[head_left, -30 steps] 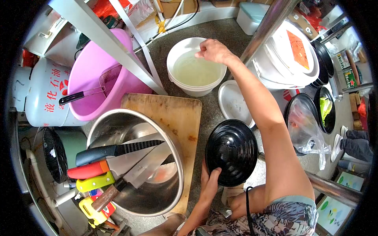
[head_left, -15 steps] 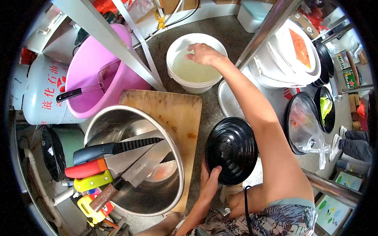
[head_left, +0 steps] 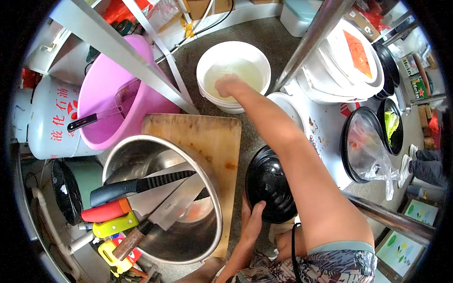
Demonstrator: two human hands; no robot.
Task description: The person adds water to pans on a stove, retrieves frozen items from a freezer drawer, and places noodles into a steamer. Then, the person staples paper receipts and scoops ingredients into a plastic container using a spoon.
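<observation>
My left hand [head_left: 252, 220] grips the near-left rim of a black ridged bowl [head_left: 266, 191], thumb on the inner side. My right forearm passes in front of the bowl's right part. Over in a white bucket [head_left: 204, 87] of cloudy water, my right hand [head_left: 229, 86] reaches down at the liquid; its fingers are hidden, so I cannot see whether they hold anything. A wooden cutting board [head_left: 222, 141] lies left of the bowl. On it rests a tilted steel pot [head_left: 218, 207] with several knives lying across its mouth, among them a cleaver [head_left: 177, 203].
At the left are a pink tub [head_left: 101, 75] with a black-handled strainer [head_left: 94, 119] and a gas cylinder [head_left: 52, 118]. White lidded buckets [head_left: 330, 70], black plates [head_left: 351, 165] and a plastic bag [head_left: 365, 146] stand right. Metal poles [head_left: 309, 42] frame the space.
My right hand has gone down and slightly left, from above the bucket to the water. My right arm now covers more of the bowl. My left hand keeps its grip.
</observation>
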